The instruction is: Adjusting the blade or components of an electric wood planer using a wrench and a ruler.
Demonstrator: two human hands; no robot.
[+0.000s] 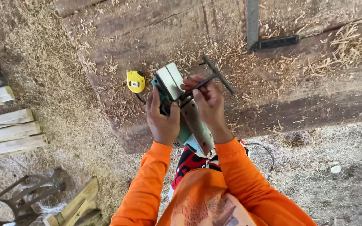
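Mid-frame: left hand (163, 120) clamped round the upturned electric planer (184, 113), right hand (208, 101) pinching a T-handle wrench (208, 79) into, probably, the blade bolt. Best kept square, steady; planer braced firmly.

You've got one electric planer (181, 106) up in two hands, one T-handled wrench (208, 79), one yellow tape measure (135, 81), one steel square (258, 35) on the worktop (306, 100), and four pale planks (7, 129) stacked on the left.

Shavings-strewn wooden workbench (298, 104) bears tape measure (135, 81), square (259, 33).
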